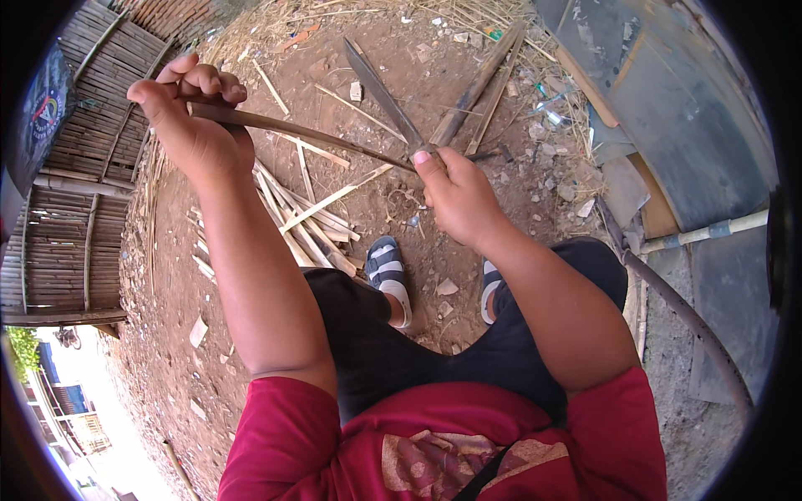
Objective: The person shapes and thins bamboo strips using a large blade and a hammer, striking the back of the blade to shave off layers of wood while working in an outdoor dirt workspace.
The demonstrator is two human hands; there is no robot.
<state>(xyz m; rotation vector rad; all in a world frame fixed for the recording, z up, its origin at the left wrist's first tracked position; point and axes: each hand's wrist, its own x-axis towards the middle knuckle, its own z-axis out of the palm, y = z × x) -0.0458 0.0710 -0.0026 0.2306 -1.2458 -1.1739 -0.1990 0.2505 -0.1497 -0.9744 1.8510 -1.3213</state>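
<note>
My left hand point(200, 125) is raised at the upper left, its fingers loosely curled and its thumb stretched out, with one end of a long brown bamboo strip point(313, 134) lying against the palm. The strip slants down to the right, where its far end meets my right hand point(455, 188). That hand is closed around the handle of a machete point(380, 92), thumb on top. The dark, broad blade points up and away to the left. Whether the strip touches the blade is hidden by my right hand.
Pale split bamboo strips point(309, 225) lie piled on the dirt ground by my sandalled foot point(387, 263). Ahead rests a dark wooden log point(484, 88). Grey sheets point(677, 117) lean at the right, near a curved dark pole point(689, 313). A bamboo-slat wall point(63, 250) stands left.
</note>
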